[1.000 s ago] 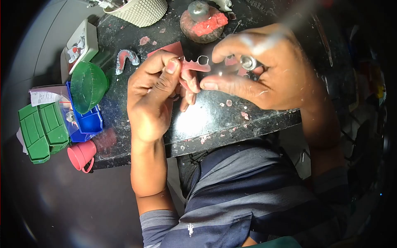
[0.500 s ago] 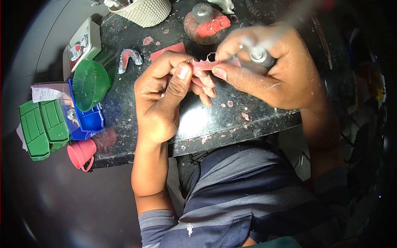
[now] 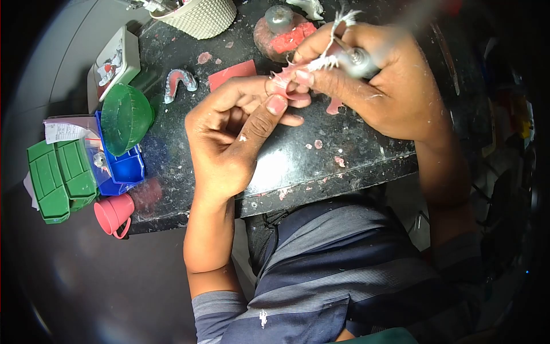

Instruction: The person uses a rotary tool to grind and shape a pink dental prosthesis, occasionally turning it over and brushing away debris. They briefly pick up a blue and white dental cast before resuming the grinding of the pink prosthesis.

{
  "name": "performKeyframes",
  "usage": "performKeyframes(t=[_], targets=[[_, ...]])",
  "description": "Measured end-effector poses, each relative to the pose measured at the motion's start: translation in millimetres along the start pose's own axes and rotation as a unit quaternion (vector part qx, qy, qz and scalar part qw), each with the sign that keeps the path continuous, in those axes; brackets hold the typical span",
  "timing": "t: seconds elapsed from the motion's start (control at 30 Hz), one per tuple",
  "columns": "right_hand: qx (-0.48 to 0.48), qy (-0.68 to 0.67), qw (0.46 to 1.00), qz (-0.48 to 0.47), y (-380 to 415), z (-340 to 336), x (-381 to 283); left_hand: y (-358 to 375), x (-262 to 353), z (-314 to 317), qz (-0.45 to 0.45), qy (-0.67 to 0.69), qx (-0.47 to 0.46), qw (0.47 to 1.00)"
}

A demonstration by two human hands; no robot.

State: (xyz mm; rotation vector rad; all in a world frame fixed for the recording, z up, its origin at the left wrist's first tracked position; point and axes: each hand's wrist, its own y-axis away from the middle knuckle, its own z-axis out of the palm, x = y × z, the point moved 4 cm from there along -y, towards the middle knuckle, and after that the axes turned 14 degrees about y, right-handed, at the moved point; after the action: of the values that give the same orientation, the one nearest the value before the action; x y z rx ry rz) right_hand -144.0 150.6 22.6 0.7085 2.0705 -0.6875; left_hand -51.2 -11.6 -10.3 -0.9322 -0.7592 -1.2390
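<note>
My left hand [image 3: 238,129] pinches a pink denture plate [image 3: 281,83] between thumb and fingers. The plate is thin, with a jagged upper edge. My right hand [image 3: 384,86] has its thumb and forefinger at the plate's right end. In the curl of the right hand sits a rotary handpiece [image 3: 360,63] with a silver tip, partly hidden and blurred. White frayed strands [image 3: 342,26] stand by the right fingers, reaching down to the plate. A flat pink sheet [image 3: 232,74] lies behind my left hand, and a pink scrap [image 3: 334,105] lies beneath my right hand.
On the black worktop [image 3: 195,149] are a U-shaped pink-and-grey dental piece [image 3: 180,83], a round stand with red material [image 3: 292,37], and a woven basket [image 3: 200,20]. Leftward are a white tray [image 3: 129,57], green bowl [image 3: 126,120], blue bin [image 3: 127,167], green bins [image 3: 60,178] and pink cup [image 3: 113,212].
Both hands have shifted slightly, and the plate has turned, its right end tilting upward. White strands now show by the right fingers. The pink scrap has come into sight below.
</note>
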Motion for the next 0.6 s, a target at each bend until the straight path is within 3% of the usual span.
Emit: performKeyframes(t=[0.17, 0.23, 0.27, 0.33, 0.37, 0.4, 0.47, 0.6], targets=[[0.005, 0.01, 0.999, 0.052, -2.1, -3.3, -2.7, 0.7, 1.4, -3.6, -0.021, 0.071, 0.034, 0.997], [-0.099, 0.145, 0.982, -0.064, -4.3, -4.7, -9.9, 1.2, 3.1, -1.5, -0.005, 0.066, 0.035, 0.997], [-0.1, 0.145, 0.982, -0.064, -4.2, -3.3, -10.1, 1.7, 4.2, -1.1, 0.01, 0.061, 0.034, 0.998], [-0.034, 0.095, 0.982, -0.162, -4.8, -0.7, -26.9, 3.6, 5.0, -4.3, 0.001, 0.039, 0.029, 0.999], [-0.021, 0.052, 0.998, 0.038, -5.8, 3.9, -28.2, 4.4, 4.8, -5.1, -0.007, 0.017, 0.024, 1.0], [-0.022, 0.053, 0.998, 0.038, -1.4, 10.4, -18.7, 4.8, 4.0, -3.5, -0.007, 0.017, 0.025, 1.0], [0.029, 0.108, 0.993, -0.039, 9.8, 23.4, 4.2, 5.0, 1.3, -1.6, -0.023, -0.004, 0.051, 0.998], [0.023, 0.231, 0.963, -0.137, 2.4, 13.7, -2.1, 6.0, 3.2, -4.2, -0.013, -0.002, 0.048, 0.999]])
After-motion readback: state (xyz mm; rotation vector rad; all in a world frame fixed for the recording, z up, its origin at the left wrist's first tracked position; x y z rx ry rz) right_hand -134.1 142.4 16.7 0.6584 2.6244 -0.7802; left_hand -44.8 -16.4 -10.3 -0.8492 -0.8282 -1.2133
